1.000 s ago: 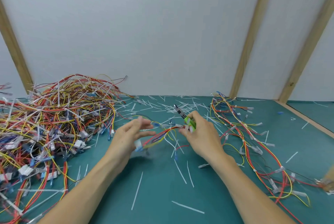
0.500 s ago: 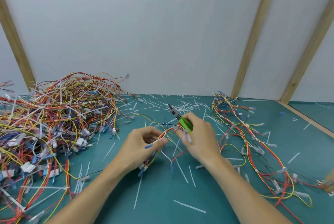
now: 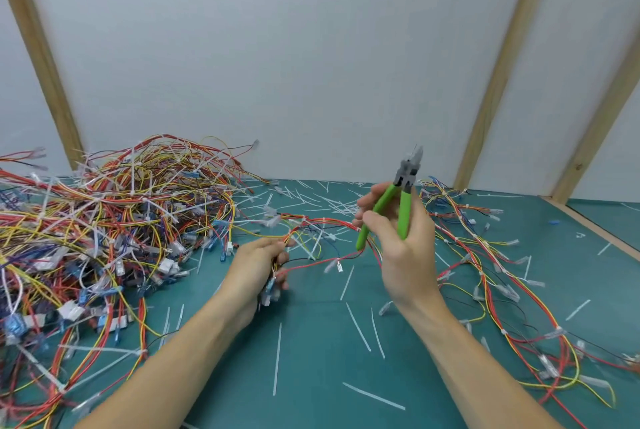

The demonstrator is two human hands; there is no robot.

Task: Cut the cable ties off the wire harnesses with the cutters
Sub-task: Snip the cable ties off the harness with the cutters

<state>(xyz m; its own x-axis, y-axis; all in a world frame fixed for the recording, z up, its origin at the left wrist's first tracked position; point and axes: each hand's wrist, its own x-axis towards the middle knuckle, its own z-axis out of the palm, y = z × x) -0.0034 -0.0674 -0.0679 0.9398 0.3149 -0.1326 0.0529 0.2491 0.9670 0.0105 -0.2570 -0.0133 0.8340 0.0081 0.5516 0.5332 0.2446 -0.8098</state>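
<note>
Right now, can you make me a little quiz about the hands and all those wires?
1. True or false: the cutters are cutting a tie.
2. What does the left hand hold? A) a wire harness B) a pencil C) nothing
3. Fill in: the big wire pile lies on the person's ____ side.

Key:
1. False. The right hand holds them up, tips pointing away from the table.
2. A.
3. Left. Loose cut ties lie scattered near the arms.

Bright even light, soft blur, edges warped
</note>
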